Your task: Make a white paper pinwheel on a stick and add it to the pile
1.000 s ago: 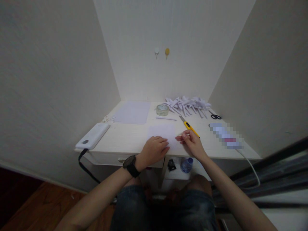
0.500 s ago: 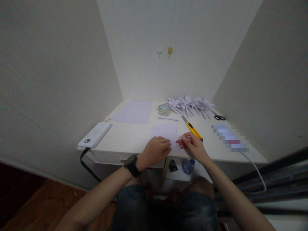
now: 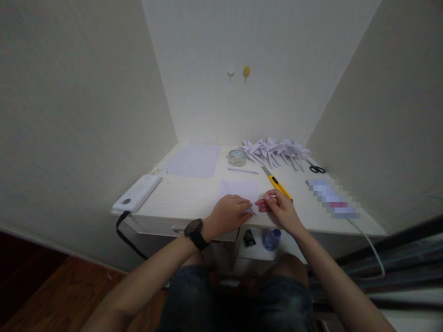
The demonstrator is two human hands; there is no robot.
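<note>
Paper sheet (image 3: pixel 239 190) lies flat, pale, near corner lifted between hands.

Two hands, the left hand (image 3: pixel 229 213) and the right hand (image 3: pixel 281 210), rest on one small sheet of paper (image 3: pixel 239 190) at the near edge of one desk (image 3: pixel 187 196). Also on the desk are one larger sheet (image 3: pixel 195 160), one roll of tape (image 3: pixel 237 157), one yellow utility knife (image 3: pixel 277 183), one pair of scissors (image 3: pixel 315 168), one white power bank (image 3: pixel 137 199) and one thin paper strip (image 3: pixel 242 170). One heap of folded paper pieces (image 3: pixel 275 150) lies at the back, too many and too blurred to count, and two wall hooks (image 3: pixel 238 72) hang above.
</note>
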